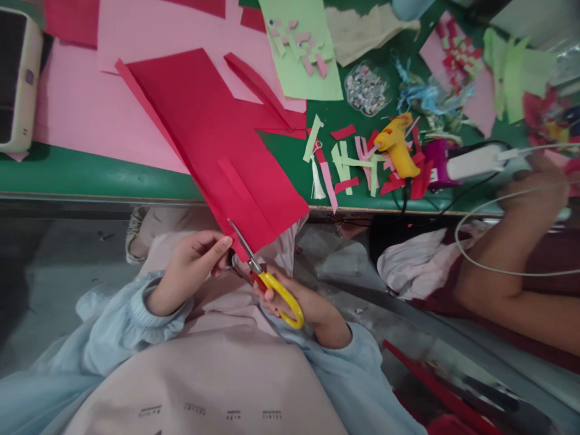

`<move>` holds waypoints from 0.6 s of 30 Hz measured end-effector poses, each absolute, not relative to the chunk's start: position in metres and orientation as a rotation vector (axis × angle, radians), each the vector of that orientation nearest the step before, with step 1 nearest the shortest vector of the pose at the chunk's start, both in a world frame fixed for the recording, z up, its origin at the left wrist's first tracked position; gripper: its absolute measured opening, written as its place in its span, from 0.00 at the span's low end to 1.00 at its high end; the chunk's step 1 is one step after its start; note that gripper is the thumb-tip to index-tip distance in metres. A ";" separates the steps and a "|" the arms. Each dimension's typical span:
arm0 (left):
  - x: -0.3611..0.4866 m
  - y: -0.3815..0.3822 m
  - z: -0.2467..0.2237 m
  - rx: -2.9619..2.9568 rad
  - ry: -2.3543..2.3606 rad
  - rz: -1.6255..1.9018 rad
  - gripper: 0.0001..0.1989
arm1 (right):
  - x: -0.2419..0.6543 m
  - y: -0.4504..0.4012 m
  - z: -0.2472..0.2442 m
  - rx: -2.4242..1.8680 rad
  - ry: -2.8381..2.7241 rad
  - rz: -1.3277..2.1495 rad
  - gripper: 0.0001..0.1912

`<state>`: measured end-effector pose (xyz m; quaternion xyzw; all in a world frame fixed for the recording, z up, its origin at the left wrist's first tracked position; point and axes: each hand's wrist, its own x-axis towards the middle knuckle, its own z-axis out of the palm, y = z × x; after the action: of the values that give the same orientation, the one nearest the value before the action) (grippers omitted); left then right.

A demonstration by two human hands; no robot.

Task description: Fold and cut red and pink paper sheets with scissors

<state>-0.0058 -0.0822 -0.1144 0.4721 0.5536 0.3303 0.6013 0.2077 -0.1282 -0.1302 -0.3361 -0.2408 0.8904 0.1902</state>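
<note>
A large red paper sheet (203, 121) lies partly on the table and hangs over its front edge towards my lap. My left hand (202, 257) pinches the sheet's near corner between thumb and fingers. In my right hand (276, 290) is a pair of scissors (254, 263) with yellow handles, its blades at the sheet's near edge beside my left fingertips. The blades look nearly closed on the paper. A narrow red strip (244, 193) rests on top of the sheet. Part of my right fingers is hidden behind the scissor handles.
Pink sheets (104, 121) and a phone (18, 78) occupy the table's left. Paper strips (348, 163), a yellow glue gun (399, 145), a dish of small beads (367, 87) and a white power strip (475, 160) lie right. A co-worker's arm (507, 260) reaches in at right.
</note>
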 end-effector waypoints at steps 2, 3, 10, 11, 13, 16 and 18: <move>-0.006 -0.081 -0.115 1.092 1.295 0.754 0.15 | 0.209 -0.129 -0.131 -0.982 -0.684 2.487 0.23; -0.007 -0.080 -0.115 1.098 1.305 0.751 0.14 | 0.209 -0.129 -0.131 -0.998 -0.696 2.481 0.23; -0.018 -0.064 -0.109 1.188 1.480 0.759 0.15 | 0.210 -0.130 -0.134 -1.041 -0.649 2.490 0.22; -0.019 -0.062 -0.108 1.217 1.504 0.750 0.16 | 0.210 -0.130 -0.134 -1.064 -0.633 2.486 0.21; -0.022 -0.059 -0.107 1.259 1.528 0.730 0.16 | 0.210 -0.129 -0.135 -1.088 -0.604 2.481 0.19; -0.024 -0.058 -0.109 1.267 1.514 0.722 0.15 | 0.211 -0.130 -0.137 -1.065 -0.607 2.496 0.20; -0.024 -0.059 -0.112 1.252 1.491 0.718 0.15 | 0.211 -0.132 -0.138 -1.020 -0.640 2.497 0.22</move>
<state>-0.0245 -0.0590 -0.1117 0.5197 0.6189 0.2981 0.5080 0.2108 -0.1318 -0.1381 -0.3616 -0.2271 0.8854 0.1837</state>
